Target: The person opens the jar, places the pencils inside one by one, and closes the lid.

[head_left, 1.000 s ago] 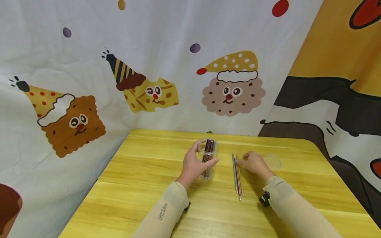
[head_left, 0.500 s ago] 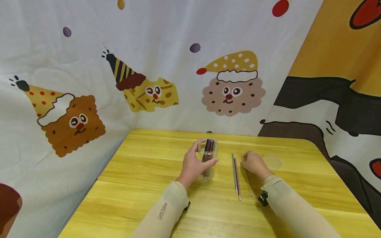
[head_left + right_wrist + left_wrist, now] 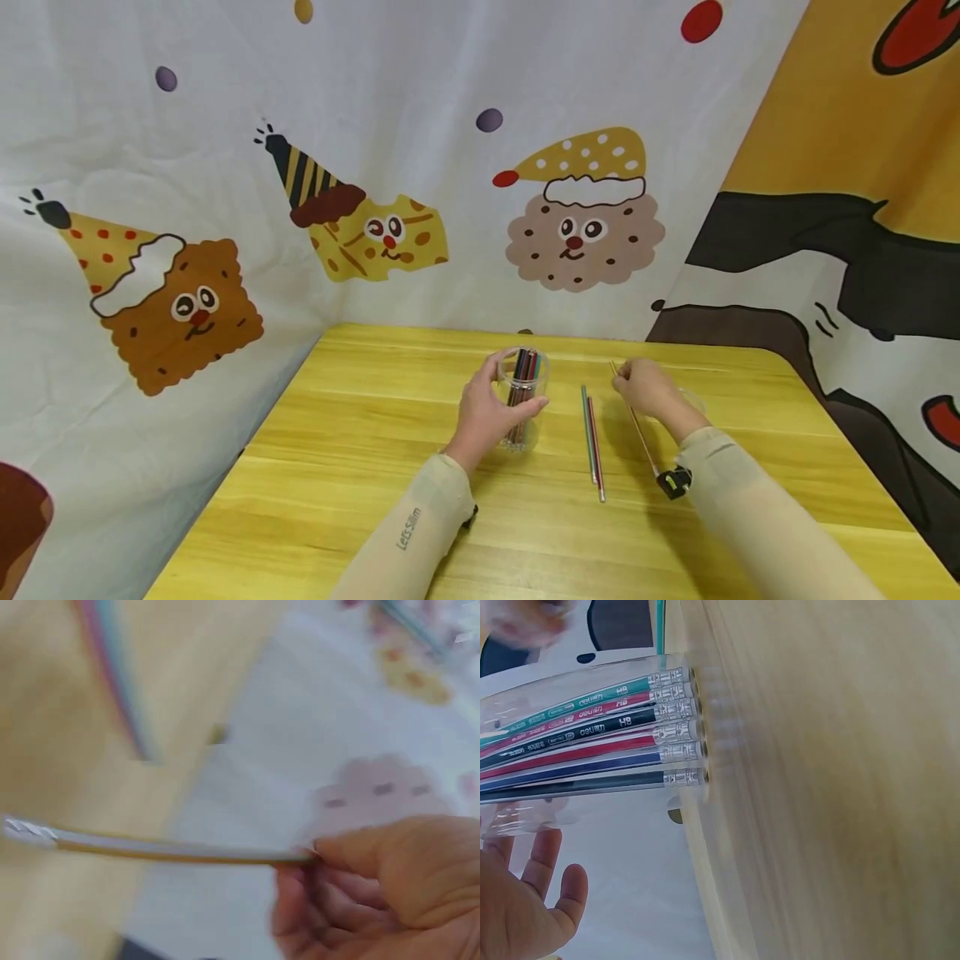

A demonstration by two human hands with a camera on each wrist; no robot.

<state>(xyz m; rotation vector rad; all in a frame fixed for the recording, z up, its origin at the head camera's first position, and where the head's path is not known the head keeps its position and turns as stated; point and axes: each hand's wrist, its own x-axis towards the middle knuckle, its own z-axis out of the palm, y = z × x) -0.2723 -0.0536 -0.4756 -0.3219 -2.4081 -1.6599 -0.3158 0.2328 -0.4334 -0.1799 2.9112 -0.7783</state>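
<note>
My left hand (image 3: 487, 417) grips a clear plastic jar (image 3: 534, 432) that stands upright on the table. Several pencils (image 3: 592, 735) with silver ferrules fill part of the jar, in teal, red, black and blue. Between thumb and fingers, my right hand (image 3: 648, 390) pinches a yellow pencil (image 3: 642, 437) near one end; the right wrist view shows its silver ferrule at the far end. On the table between the hands, a teal pencil (image 3: 587, 421) and a red pencil (image 3: 596, 450) lie side by side.
A round clear lid (image 3: 694, 400) lies on the table, partly hidden by the right hand. The yellow wooden table (image 3: 360, 417) backs onto a cloth (image 3: 420, 308) printed with cartoon biscuits. Both wrists carry small black cameras.
My right hand has drawn the yellow pencil away from the other two, to the right, and raised it at a slant. The left hand and the jar have stayed in place.
</note>
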